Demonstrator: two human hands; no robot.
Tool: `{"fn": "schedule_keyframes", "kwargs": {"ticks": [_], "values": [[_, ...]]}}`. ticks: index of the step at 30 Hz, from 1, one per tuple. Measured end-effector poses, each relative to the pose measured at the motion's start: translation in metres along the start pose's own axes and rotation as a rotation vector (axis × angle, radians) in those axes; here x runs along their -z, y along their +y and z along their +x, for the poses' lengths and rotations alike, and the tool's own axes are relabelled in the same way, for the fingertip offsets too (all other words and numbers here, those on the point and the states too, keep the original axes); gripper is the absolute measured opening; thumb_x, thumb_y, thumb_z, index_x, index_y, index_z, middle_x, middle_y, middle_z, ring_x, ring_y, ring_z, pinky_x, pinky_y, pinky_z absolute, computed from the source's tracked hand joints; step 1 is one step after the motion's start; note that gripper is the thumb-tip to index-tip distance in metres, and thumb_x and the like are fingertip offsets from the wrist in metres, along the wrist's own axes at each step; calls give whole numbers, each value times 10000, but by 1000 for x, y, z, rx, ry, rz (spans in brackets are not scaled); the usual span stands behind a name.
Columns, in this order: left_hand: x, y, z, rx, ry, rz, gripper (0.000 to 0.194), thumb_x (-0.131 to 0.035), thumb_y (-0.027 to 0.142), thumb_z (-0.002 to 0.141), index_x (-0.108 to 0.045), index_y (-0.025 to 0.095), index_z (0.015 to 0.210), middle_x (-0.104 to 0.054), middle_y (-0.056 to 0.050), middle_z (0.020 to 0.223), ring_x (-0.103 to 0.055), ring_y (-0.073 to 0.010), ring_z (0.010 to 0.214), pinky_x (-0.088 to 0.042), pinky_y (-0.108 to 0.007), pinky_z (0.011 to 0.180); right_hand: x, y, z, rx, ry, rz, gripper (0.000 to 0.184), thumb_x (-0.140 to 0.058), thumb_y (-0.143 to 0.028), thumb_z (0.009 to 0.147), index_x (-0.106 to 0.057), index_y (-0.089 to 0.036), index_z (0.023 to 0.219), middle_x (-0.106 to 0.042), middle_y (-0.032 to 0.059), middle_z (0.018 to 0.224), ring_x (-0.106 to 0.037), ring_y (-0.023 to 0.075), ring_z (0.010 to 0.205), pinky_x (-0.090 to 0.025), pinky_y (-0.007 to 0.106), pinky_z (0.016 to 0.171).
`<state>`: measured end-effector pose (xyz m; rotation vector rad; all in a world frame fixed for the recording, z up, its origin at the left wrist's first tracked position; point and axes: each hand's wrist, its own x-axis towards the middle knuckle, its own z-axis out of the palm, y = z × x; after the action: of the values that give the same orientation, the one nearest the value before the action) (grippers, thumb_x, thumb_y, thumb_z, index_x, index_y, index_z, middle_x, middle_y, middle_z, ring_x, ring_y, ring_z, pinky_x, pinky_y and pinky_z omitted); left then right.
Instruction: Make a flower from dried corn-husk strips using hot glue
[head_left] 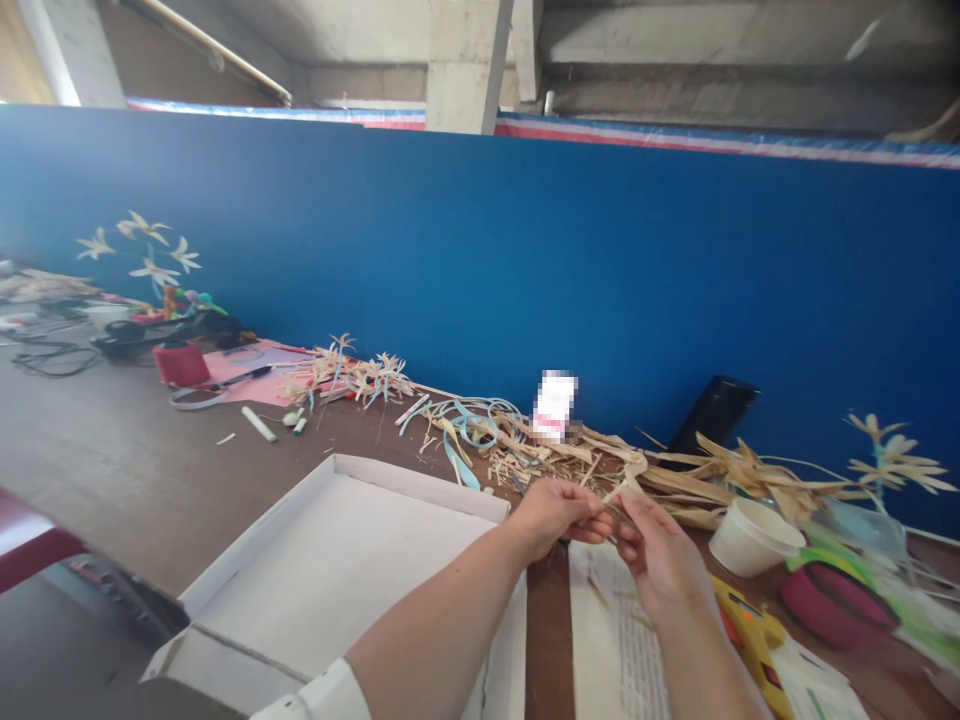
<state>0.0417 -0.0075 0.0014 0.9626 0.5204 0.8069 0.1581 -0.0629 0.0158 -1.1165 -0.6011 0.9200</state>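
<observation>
My left hand (559, 515) and my right hand (664, 555) meet over the table, fingertips almost touching. Both are closed in a pinch on a small pale strip of dried husk (618, 491), which the fingers partly cover. Just beyond them lies a pile of dried tan husks (679, 482) with thin scraps. Beneath the hands is a printed white sheet (611, 640). A white cardboard box lid (405, 545) lies under my left forearm.
A white paper cup (756, 540), a yellow tool (754, 640) and a dark pink round object (838, 608) are on the right. Husk flowers (375, 375), light-blue ribbon (480, 425) and a white glue stick (259, 424) lie left. A blue partition (480, 250) stands behind.
</observation>
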Motion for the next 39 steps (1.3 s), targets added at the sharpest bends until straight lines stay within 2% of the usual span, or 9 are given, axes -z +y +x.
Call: {"fn": "schedule_keyframes", "kwargs": {"ticks": [20,32,39], "values": [[0,-5,2,0,-38,42,293,-745,324,612,-623,88,736,-675,-92,734,-636,-137,611,-521,-270,622,2,2,3,47,25,16,308,-809,-275,519,-657,-140,751,-455,-48,508,-375,53,464,-276,145,356],[-1,-4,3,-7,-52,36,278,-738,308,623,-611,86,730,-663,-77,689,-628,-123,581,-513,-234,582,1,1,4,101,36,43,324,-823,-269,439,-644,-135,673,-446,-50,477,-356,51,433,-252,163,346],[-1,-4,3,-5,-57,38,248,-727,288,638,-616,85,728,-663,-75,682,-633,-125,581,-518,-227,578,2,3,5,89,30,68,290,-815,-246,464,-640,-139,670,-433,-51,470,-342,50,442,-248,150,346]]}}
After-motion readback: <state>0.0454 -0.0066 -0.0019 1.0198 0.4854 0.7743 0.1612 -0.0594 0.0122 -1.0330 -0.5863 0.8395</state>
